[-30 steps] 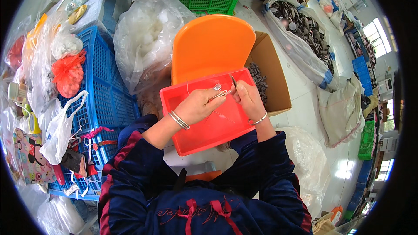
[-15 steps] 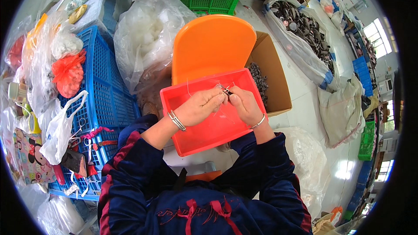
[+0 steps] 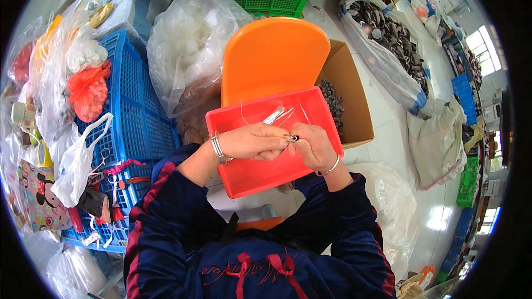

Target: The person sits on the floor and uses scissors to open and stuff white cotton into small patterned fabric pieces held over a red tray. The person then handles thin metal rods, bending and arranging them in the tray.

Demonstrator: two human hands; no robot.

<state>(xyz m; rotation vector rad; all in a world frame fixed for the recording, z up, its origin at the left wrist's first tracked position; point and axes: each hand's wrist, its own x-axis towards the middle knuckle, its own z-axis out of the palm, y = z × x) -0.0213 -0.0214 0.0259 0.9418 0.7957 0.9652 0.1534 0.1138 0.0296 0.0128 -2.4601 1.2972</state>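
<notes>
Over a red plastic tray (image 3: 244,180), my left hand (image 3: 256,139) and my right hand (image 3: 315,145) meet, fingertips pinched together. Between them is a small dark looped piece with a pale edge (image 3: 292,139); its kind is too small to tell. Both hands are closed on it, palms downward. Just beyond my fingers, a bundle of thin silvery strips (image 3: 274,115) lies in the tray. Fine pale strands stick up near the tray's far side. The tray rests against an orange chair (image 3: 274,61).
At my left stands a blue plastic crate (image 3: 130,105) hung with bags and scissors (image 3: 102,158). A clear bag of white stuffing (image 3: 191,39) sits beyond. To the right are a cardboard box (image 3: 352,99) with small grey pieces and a sack of dark pieces (image 3: 382,33).
My hands have shifted slightly lower in the tray, and my left hand has turned flatter. The silvery bundle now shows beyond my fingers. The small piece is still held between both hands.
</notes>
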